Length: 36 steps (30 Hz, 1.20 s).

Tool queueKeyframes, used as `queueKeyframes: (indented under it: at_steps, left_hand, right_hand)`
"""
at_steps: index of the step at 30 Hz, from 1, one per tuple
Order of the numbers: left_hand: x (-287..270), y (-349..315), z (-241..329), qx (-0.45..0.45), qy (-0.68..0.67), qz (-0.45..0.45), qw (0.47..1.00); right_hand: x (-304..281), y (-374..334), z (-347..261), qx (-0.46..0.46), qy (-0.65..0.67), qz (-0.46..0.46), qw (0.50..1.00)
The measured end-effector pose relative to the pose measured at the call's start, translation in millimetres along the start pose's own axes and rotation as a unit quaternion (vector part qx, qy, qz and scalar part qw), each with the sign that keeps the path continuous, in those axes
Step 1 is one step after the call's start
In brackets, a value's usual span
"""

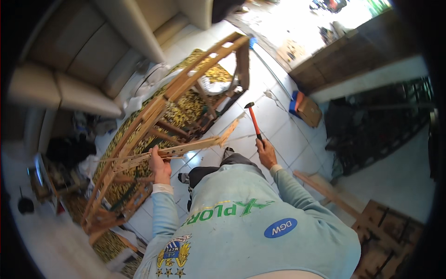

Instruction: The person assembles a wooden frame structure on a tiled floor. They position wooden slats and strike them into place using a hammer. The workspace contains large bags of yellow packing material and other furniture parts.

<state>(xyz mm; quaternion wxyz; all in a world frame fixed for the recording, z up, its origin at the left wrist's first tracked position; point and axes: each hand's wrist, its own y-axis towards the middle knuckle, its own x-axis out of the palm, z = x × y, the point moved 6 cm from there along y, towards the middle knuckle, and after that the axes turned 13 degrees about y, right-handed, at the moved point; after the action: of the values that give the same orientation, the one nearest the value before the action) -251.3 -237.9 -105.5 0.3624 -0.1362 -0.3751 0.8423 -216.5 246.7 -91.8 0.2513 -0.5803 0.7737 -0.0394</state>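
Observation:
My left hand [159, 165] is closed around a splintered wooden board [195, 144], whose broken, lighter end points to the right. Behind that board stands a long wooden furniture frame [158, 104] with slats and rails. My right hand [265, 153] grips a hammer [253, 120] by its orange and black handle. The hammer's dark head is raised away from me, to the right of the broken board and apart from it. Yellow-and-black patterned fabric [179, 114] shows through the gaps of the frame.
Beige sofas [74, 56] line the far left. A broom [272, 69] with a long handle lies on the tiles near a cardboard box [308, 112]. At the right are a dark slatted rack [376, 125] and a wooden panel [388, 232]. A bright doorway opens at the top.

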Motion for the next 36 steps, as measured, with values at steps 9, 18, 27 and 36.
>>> queueKeyframes:
  at_steps: [9, 18, 27, 36]
  left_hand:
    - [321, -28, 37, 0.082, -0.088, -0.148, 0.982]
    - [702, -26, 115, 0.158, -0.155, -0.214, 0.951]
    - [1053, -82, 94, 0.108, -0.147, -0.185, 0.966]
    - [1244, -130, -105, 0.539, 0.612, -0.481, 0.322]
  right_hand:
    - [-211, 31, 56, 0.116, 0.054, 0.223, 0.966]
    - [-238, 19, 128, 0.23, 0.274, 0.399, 0.844]
    - [-226, -16, 117, 0.315, 0.213, 0.501, 0.777]
    - [-209, -9, 106, 0.376, 0.221, 0.495, 0.752]
